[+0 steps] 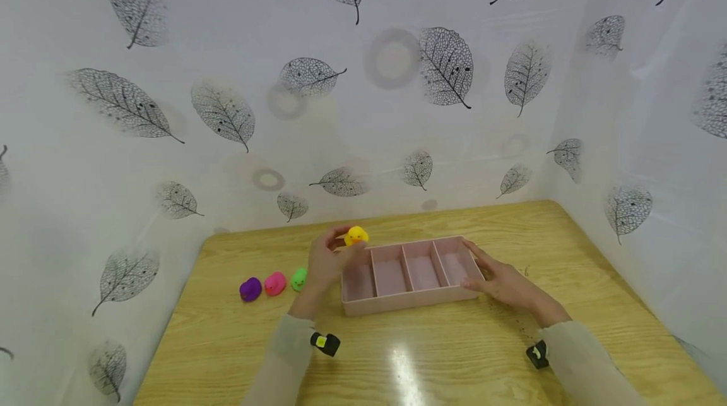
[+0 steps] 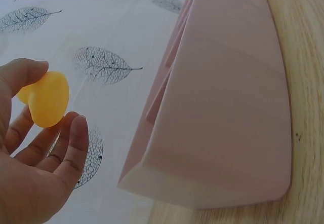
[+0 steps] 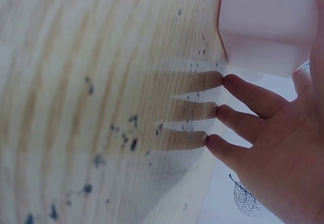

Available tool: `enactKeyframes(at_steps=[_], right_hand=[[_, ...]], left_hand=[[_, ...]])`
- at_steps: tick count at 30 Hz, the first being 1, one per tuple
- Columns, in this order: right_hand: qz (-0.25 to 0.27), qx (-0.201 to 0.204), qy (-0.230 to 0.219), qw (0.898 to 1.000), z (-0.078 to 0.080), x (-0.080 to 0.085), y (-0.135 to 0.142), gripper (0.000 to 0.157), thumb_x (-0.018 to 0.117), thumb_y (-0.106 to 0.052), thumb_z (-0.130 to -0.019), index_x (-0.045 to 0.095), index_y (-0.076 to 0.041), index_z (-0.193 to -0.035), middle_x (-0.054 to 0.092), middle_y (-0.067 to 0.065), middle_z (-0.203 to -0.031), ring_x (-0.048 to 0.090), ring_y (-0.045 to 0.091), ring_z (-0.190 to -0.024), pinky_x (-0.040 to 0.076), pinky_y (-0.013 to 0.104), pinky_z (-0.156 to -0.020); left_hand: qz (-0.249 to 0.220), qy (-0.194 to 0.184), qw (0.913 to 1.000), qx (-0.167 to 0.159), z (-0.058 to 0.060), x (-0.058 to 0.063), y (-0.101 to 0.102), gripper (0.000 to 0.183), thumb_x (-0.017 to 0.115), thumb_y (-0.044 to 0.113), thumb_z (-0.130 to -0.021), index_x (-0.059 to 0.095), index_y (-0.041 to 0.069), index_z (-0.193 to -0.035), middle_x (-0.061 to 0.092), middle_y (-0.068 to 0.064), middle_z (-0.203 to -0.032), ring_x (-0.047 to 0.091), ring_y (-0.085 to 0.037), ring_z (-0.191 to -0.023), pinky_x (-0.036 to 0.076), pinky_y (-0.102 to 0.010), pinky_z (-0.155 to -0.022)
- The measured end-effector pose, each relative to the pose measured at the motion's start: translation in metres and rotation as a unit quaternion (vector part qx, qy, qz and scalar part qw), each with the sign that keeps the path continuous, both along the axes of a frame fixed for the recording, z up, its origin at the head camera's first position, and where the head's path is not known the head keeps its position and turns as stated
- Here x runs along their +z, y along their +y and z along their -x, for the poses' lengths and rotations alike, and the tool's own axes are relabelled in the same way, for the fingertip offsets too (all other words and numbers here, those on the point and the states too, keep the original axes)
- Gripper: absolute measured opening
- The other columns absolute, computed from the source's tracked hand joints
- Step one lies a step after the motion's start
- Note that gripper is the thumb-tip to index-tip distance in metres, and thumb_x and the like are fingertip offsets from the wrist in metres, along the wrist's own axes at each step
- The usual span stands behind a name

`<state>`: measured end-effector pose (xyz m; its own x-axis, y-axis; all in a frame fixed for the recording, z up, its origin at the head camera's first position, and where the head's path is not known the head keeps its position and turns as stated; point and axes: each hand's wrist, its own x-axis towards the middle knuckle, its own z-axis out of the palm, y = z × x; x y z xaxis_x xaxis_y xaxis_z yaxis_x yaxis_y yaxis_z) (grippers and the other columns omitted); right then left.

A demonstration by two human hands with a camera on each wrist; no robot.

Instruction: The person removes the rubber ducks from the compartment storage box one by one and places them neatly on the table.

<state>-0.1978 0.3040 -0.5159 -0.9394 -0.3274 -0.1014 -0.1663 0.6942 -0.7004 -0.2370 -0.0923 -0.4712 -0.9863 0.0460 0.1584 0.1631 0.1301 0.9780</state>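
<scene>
A yellow rubber duck (image 1: 356, 236) is pinched by my left hand (image 1: 327, 261) between thumb and fingers, raised by the left end of a pink divided box (image 1: 409, 300). In the left wrist view the duck (image 2: 49, 98) sits between the thumb and fingertips, apart from the box wall (image 2: 223, 112). My right hand (image 1: 505, 280) holds the box's right end, thumb at the front corner and a finger at the back corner. In the right wrist view several fingertips of that right hand (image 3: 278, 148) touch the table beside the box (image 3: 273, 26).
Left of the box, a purple duck (image 1: 250, 290), a pink duck (image 1: 275, 283) and a green duck (image 1: 298, 280) stand in a row on the wooden table (image 1: 363, 355). The green one is partly hidden by my left hand. A leaf-patterned white curtain (image 1: 363, 141) borders the table.
</scene>
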Motion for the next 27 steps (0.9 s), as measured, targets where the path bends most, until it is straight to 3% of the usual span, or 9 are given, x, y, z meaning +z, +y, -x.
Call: enactKeyframes(at_steps=[13,21,27], right_hand=[[-0.005,-0.002,-0.002,1.0,0.001,-0.001,0.0,0.092,0.067,-0.049,-0.102,0.007,-0.037,-0.17,0.042,0.037,-0.158,0.046,0.058,-0.142,0.04,0.076,-0.11],[-0.001,-0.001,0.003,1.0,0.001,-0.002,0.0,0.092,0.067,-0.048,-0.102,0.008,-0.034,-0.171,0.042,0.037,-0.157,0.047,0.057,-0.142,0.041,0.075,-0.11],[0.002,-0.002,0.001,1.0,0.001,-0.003,0.0,0.092,0.066,-0.048,-0.102,0.006,-0.036,-0.17,0.04,0.036,-0.159,0.045,0.056,-0.144,0.041,0.074,-0.111]], left_hand=[[0.028,-0.001,0.9988,0.041,0.0,-0.013,-0.028,0.04,0.085,0.014,-0.089,0.074,0.004,-0.126,0.073,-0.017,-0.125,0.068,-0.025,-0.106,0.056,-0.02,-0.074],[0.04,0.009,0.9963,0.076,-0.003,-0.011,-0.052,0.039,0.083,0.014,-0.091,0.072,0.001,-0.127,0.073,-0.021,-0.125,0.069,-0.02,-0.104,0.056,-0.018,-0.073],[0.045,0.001,0.9948,0.091,-0.006,-0.013,-0.076,0.04,0.082,0.014,-0.092,0.07,0.002,-0.129,0.072,-0.02,-0.129,0.066,-0.009,-0.101,0.057,-0.017,-0.075]])
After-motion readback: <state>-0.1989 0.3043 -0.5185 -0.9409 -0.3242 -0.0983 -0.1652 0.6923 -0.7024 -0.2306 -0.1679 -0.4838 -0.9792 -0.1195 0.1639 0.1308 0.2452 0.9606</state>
